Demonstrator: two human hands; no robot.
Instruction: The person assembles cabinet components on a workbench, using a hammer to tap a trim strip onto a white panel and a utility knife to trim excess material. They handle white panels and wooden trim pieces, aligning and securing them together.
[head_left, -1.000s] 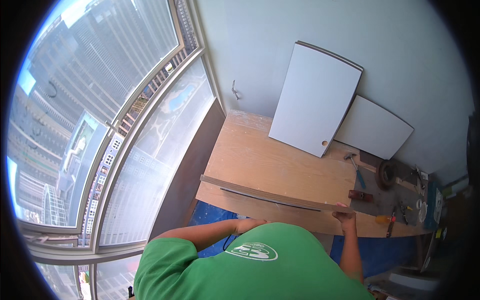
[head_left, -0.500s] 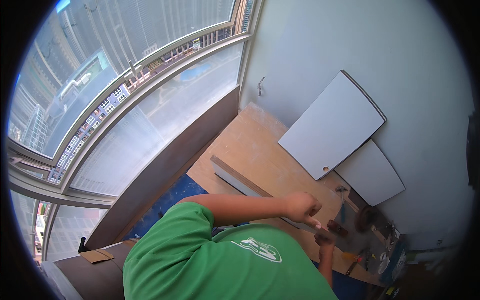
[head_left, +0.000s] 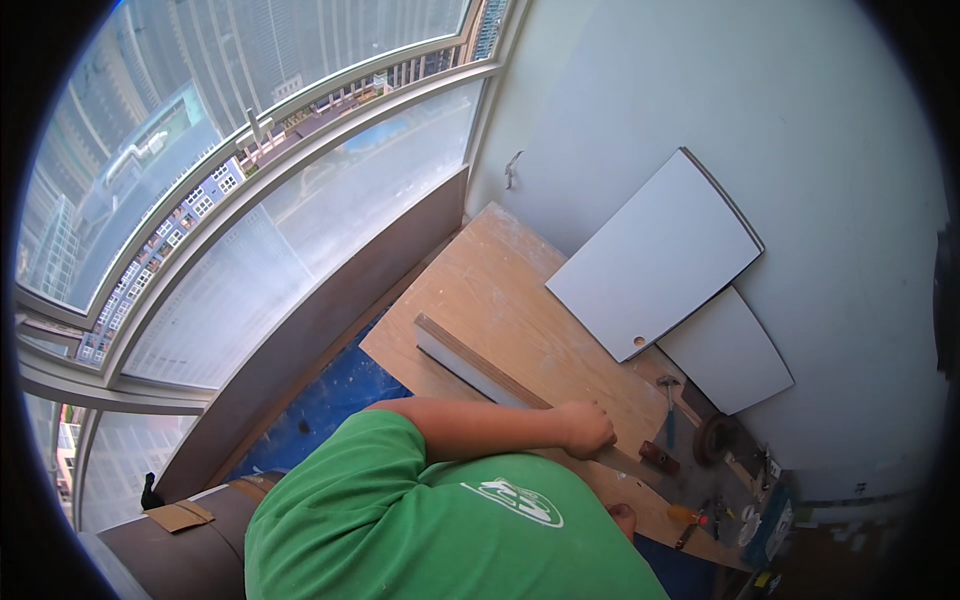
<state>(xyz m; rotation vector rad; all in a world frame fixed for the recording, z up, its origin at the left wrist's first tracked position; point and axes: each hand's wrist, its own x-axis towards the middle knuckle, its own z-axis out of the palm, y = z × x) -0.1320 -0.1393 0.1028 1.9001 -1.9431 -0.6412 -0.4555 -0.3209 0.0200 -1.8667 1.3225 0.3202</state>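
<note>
My left arm reaches across from the left, and my left hand (head_left: 588,430) is closed in a fist at a long, narrow panel (head_left: 490,370). This panel stands on its edge, white on its side with a brown upper edge. The curled fingers hide whatever they may hold. My right hand (head_left: 622,518) shows only in part beyond the green shirt, low over the plywood sheet (head_left: 480,265); its fingers are mostly hidden. Just right of my left hand lies a reddish-brown block (head_left: 659,458). Behind that block is a hammer (head_left: 670,412) with a blue-green handle.
Two white panels (head_left: 655,255) lean on the wall at the back right. A round brown object (head_left: 712,440), an orange-handled tool (head_left: 684,514) and other small tools lie at the right. Tall windows (head_left: 330,220) line the left, above blue floor covering (head_left: 320,405).
My left hand has drawn back left, away from my right hand, and its extended finger is now curled. My right hand has moved lower and nearer my body. The view has shifted slightly.
</note>
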